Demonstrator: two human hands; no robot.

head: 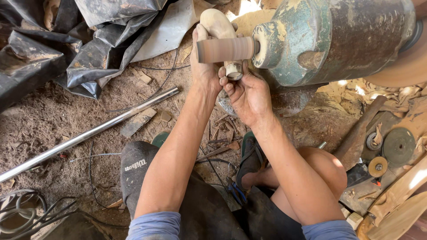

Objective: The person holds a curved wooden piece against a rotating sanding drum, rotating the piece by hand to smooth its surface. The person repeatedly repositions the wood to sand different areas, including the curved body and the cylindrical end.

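Knees and forearms fill the bottom of the head view. Left hand [205,66] and right hand [247,93] both grip a pale wooden piece [219,26], pressing it against a sanding drum [224,49] on a green motor [329,38], above the sawdust floor [53,120].

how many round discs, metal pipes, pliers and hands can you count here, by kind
round discs: 3, lying at the right
metal pipe: 1
blue-handled pliers: 1
hands: 2, left hand and right hand, both on the pale wooden piece at the sanding drum
total: 7
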